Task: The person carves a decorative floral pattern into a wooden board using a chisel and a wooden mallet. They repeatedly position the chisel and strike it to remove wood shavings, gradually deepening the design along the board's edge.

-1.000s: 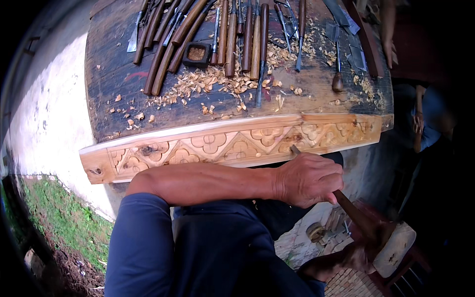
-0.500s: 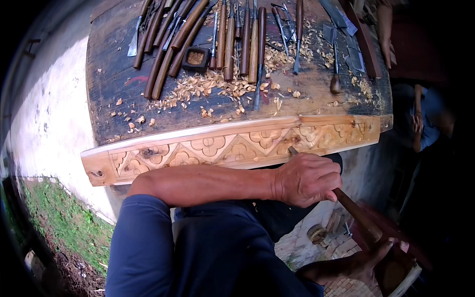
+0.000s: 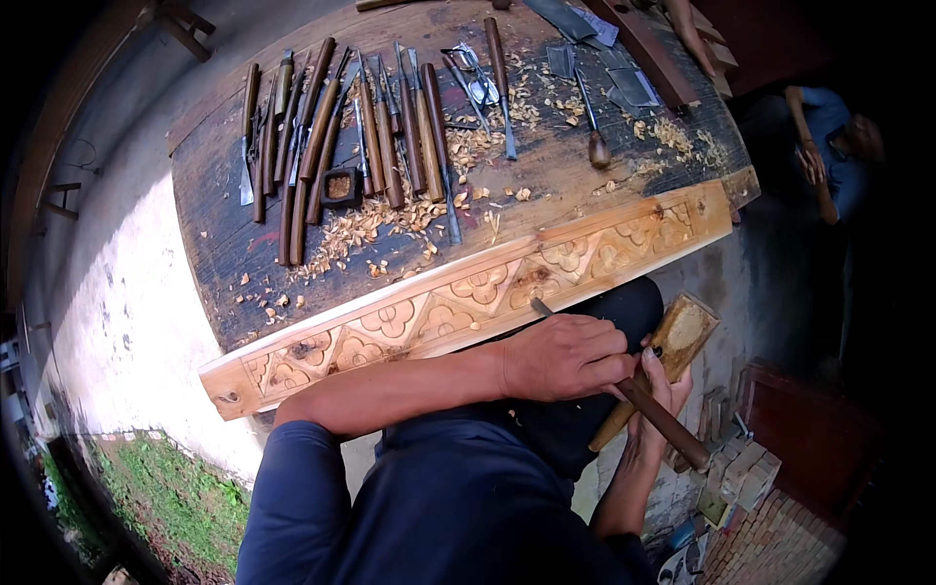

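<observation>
Chisel (image 3: 668, 426) lies slantwise through the left hand (image 3: 568, 359), and from my remote view I see those fingers clenched around its middle. The blade pokes out ahead of the knuckles, over the near edge of the carved board (image 3: 492, 283); whether its tip touches wood I cannot tell. The butt juts past the fist to the lower right, crossing in front of the right hand (image 3: 645, 441). That hand grasps a mallet (image 3: 686, 330) just below its head, so I read little room between the two tools. The board slants along the near edge of the bench (image 3: 214, 214), its right end near the bench corner. Beyond it I have a strip strewn with shavings (image 3: 356, 224), then the row of carving tools (image 3: 387, 156). A dark-clothed knee (image 3: 639, 302) sits close by the board's near edge.
</observation>
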Demonstrator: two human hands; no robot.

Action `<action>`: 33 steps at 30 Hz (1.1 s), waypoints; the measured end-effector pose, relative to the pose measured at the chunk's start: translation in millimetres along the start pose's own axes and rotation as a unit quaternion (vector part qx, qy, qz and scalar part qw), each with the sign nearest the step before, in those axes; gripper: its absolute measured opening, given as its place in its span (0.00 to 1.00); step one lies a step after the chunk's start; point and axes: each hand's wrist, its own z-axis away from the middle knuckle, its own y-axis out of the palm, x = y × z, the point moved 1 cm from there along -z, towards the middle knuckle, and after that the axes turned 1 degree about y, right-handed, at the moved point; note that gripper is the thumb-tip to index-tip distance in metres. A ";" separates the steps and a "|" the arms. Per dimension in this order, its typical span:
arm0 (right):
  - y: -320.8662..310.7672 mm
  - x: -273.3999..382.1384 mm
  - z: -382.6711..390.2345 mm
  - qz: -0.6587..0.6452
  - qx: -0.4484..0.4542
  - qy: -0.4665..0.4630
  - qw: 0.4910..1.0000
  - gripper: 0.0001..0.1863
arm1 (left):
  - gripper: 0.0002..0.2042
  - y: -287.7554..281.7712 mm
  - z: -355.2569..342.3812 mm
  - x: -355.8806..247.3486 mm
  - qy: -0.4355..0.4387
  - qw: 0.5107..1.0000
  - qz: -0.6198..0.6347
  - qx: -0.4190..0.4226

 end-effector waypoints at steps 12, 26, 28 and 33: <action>-7.0 -0.6 -3.6 -0.051 0.043 0.023 0.998 0.15 | 0.13 -35.0 44.5 -30.1 -0.173 0.943 -0.280 -0.047; -12.3 -6.5 -6.2 -0.064 0.057 0.018 0.996 0.17 | 0.14 -38.1 53.5 -32.9 -0.126 0.949 -0.289 -0.031; -12.3 -7.3 -6.1 -0.058 0.055 0.017 0.997 0.17 | 0.14 -37.8 52.2 -31.3 -0.124 0.951 -0.282 -0.033; -12.4 -7.4 -6.2 -0.046 0.058 0.016 0.997 0.18 | 0.14 -36.6 53.5 -28.9 -0.116 0.953 -0.278 -0.033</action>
